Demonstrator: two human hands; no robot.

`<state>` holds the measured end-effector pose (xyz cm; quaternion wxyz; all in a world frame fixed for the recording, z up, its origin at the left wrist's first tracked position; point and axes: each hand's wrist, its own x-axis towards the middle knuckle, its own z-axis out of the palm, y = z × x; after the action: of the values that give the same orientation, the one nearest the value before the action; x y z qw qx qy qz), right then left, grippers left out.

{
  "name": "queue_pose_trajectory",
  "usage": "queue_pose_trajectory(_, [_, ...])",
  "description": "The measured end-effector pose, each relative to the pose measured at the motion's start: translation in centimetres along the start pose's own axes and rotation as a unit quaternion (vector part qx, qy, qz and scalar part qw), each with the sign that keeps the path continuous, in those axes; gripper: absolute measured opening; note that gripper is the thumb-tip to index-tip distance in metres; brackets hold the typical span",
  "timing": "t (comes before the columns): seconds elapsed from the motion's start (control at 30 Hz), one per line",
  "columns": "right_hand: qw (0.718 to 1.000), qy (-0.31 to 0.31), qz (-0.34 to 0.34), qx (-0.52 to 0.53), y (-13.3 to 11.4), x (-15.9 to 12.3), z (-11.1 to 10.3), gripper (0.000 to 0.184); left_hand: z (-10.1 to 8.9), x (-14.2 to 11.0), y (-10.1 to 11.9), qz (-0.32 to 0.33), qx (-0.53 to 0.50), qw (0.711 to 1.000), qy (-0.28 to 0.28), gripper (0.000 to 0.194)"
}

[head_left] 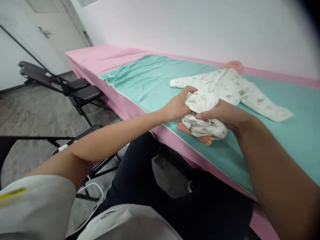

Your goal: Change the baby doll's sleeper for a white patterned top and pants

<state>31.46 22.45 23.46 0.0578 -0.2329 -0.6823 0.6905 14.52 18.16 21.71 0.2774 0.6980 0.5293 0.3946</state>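
Note:
A baby doll lies on its back on the teal cloth, its head [235,65] at the far side and its bare feet [183,127] towards me. It wears a white printed baby top [226,85] with the long sleeves spread out. White printed baby pants [206,128] are bunched around its legs. My left hand [180,104] is closed on the left side of the bunched fabric, with its fingertips partly hidden. On the other side my right hand [223,112] pinches the fabric, thumb on top. The folds hide most of the doll's legs.
The teal cloth [140,83] lies over a pink tablecloth [87,58] on a long table against a white wall. Black folding chairs [87,93] stand at the left. A white cable [100,191] hangs near my leg, and a door is at the back left.

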Motion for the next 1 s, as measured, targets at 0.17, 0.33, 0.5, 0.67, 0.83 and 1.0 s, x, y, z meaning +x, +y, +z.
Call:
queue_pose_trajectory(0.17, [0.955, 0.107, 0.108, -0.254, 0.4, 0.9, 0.2, 0.013, 0.1, -4.6, 0.3, -0.151, 0.002, 0.989, 0.007, 0.046])
queue_pose_trajectory(0.33, [0.813, 0.221, 0.100, -0.529, 1.5, 2.3, 0.1, 0.016, 0.7, -7.5, 0.3, -0.216, 0.009, 0.976, -0.039, 0.040])
queue_pose_trajectory(0.5, [0.843, 0.202, 0.123, -0.484, 1.8, 1.6, 0.4, 0.025, 1.2, -7.0, -1.2, -0.118, 0.121, 0.985, -0.032, 0.044])
queue_pose_trajectory(0.67, [0.926, 0.116, 0.160, -0.321, 1.5, 0.4, 0.6, 0.032, 1.5, -6.6, -1.5, -0.118, 0.246, 0.962, -0.029, 0.056])
queue_pose_trajectory(0.83, [0.950, 0.120, 0.125, -0.261, 0.6, 0.0, 0.9, 0.018, 2.4, -6.1, -0.7, -0.085, 0.310, 0.946, -0.029, 0.053])
queue_pose_trajectory(1.0, [0.965, 0.173, 0.061, -0.185, 1.0, -0.5, 0.4, 0.024, 3.3, -5.4, -0.2, -0.067, 0.281, 0.957, 0.009, 0.054])
